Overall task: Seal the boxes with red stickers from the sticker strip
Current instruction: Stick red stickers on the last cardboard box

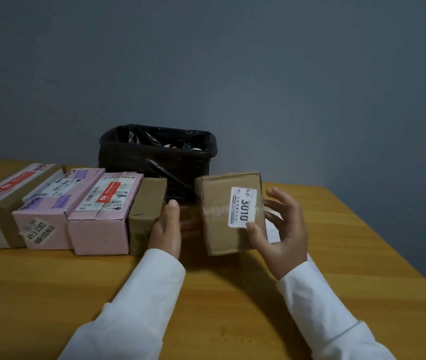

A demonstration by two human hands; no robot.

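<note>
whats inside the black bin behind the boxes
The bin is lined with a black bag. A few small pale scraps show near its far rim. Its front wall hides whatever lies lower down.

- My left hand point(167, 227) is at the left side of the brown box point(231, 213), thumb pointing up and away from me, fingers reaching toward the box's left face; I cannot tell how firmly they touch it.
- My right hand point(281, 229) is at the box's right side, thumb pressed on its near top corner by the white label, the other fingers spread and loosely bent just beside its right face.
- Both my forearms, in white sleeves, rise from the near edge and angle inward toward the box.
</note>
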